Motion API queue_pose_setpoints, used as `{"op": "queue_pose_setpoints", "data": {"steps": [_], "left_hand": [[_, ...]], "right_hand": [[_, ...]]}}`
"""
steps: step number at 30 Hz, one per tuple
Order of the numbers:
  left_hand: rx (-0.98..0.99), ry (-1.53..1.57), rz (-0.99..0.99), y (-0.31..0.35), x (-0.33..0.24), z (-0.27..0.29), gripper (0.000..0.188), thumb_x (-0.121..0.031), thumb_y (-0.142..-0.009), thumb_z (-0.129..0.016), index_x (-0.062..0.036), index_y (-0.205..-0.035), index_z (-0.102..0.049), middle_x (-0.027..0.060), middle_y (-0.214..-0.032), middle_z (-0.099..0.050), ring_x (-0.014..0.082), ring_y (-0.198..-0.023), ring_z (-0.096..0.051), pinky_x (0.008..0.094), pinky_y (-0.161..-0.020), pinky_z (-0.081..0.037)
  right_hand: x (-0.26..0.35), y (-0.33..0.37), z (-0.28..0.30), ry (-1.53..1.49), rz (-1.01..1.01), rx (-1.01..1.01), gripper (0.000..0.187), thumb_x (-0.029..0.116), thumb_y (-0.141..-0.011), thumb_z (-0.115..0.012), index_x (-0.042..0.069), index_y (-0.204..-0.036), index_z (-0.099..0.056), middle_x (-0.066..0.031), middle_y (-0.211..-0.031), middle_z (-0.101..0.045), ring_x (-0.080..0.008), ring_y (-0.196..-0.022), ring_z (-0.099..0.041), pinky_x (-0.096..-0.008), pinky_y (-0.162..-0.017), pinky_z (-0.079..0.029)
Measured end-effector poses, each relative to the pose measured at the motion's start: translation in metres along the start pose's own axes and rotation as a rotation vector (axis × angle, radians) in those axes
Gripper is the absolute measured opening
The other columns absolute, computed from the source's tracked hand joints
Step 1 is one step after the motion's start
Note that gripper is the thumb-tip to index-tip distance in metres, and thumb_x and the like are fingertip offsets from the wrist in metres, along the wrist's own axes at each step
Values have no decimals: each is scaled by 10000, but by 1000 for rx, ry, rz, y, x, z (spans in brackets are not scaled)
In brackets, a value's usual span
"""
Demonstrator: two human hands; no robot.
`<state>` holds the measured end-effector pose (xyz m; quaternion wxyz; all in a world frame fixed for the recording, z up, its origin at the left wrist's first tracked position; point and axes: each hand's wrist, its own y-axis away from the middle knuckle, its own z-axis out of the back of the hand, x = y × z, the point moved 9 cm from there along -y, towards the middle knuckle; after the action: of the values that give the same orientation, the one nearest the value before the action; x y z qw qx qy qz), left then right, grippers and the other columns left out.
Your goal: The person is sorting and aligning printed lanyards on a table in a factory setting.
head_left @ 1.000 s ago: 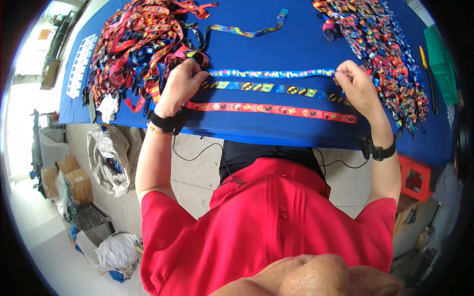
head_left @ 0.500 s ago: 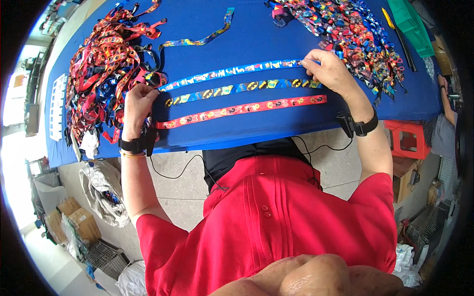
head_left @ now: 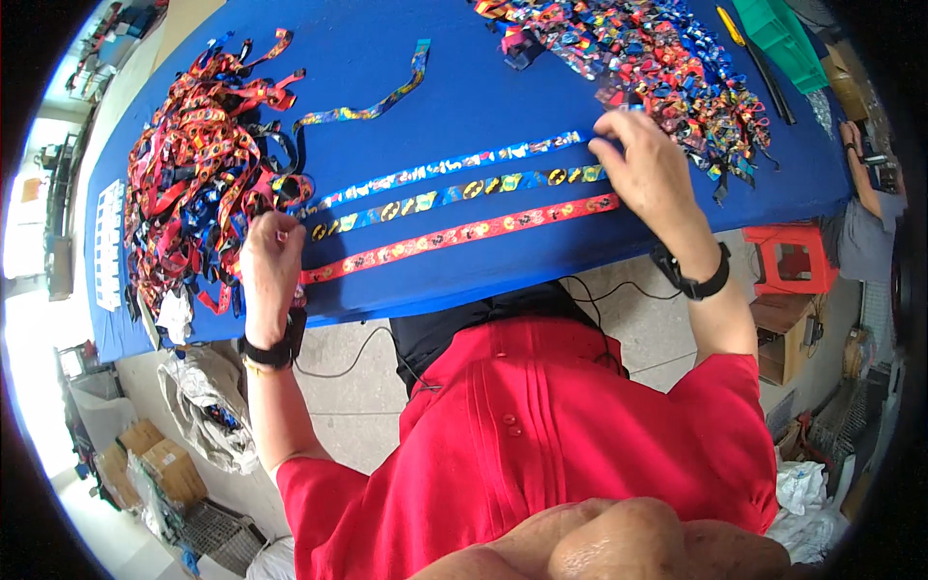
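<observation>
Blue-and-white strap (head_left: 449, 167) just off right hand (head_left: 655, 169), open between thumb and forefinger; near left hand (head_left: 271, 280), fingers bunched, hard to tell whether gripping. Laid flat on blue table (head_left: 483, 97) beyond blue-yellow strap (head_left: 425, 202) and red strap (head_left: 459, 238), presumably spaced to prevent overlap.

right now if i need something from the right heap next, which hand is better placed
Right hand, most likely: it is near the right heap, open and apparently empty. The left hand is farther off, by the pile of straps.
</observation>
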<state>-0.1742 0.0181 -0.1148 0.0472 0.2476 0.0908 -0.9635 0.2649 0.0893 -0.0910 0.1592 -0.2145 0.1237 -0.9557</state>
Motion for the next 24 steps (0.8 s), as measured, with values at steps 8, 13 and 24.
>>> {"op": "queue_pose_setpoints", "data": {"steps": [8,13,24], "left_hand": [[214,32,-190,11,-34,-29,233,23,-830,-654,-43,-1053,-658,155,-985,-623,354,-898,-640,407,-775,-518],[212,-26,-151,13,-26,-30,178,24,-836,-646,-39,-1003,-639,177,-947,-600,374,-900,-625,420,-778,-511],[82,-186,-172,29,-36,-11,217,10,-844,-659,12,-1051,-593,198,-1005,-587,400,-947,-594,456,-818,-492]], "right_hand": [[-1,33,-20,29,6,37,164,136,-861,-706,78,-976,-605,-101,-919,-622,-319,-901,-644,-426,-769,-530],[7,37,-23,-19,48,36,172,83,-833,-732,69,-974,-635,-83,-951,-622,-290,-933,-640,-390,-802,-525],[12,37,-21,-67,76,42,185,112,-860,-703,51,-1023,-639,-116,-1008,-618,-315,-967,-618,-412,-850,-509]]}}
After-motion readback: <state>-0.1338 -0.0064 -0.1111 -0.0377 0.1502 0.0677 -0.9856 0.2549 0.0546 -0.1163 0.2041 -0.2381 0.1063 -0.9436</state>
